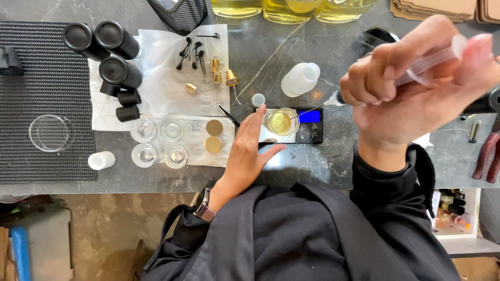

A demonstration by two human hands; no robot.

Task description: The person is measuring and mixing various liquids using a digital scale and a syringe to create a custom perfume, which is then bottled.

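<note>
Over a small scale [291, 126], right hand [416, 88] grips a syringe [416, 65] — needle in a glass jar [282, 122].
Jar part-filled with yellow liquid; left hand [249, 151] rests open, steadying the scale; four glass jars [159, 141] nearby still empty.

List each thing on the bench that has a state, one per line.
Syringe: held in the right hand, needle tip over the small glass.
Small glass: on the scale, holds yellow liquid.
Scale: on, screen lit blue.
Left hand: flat beside the scale, fingertips touching it.
White bottle: lying on its side.
</note>
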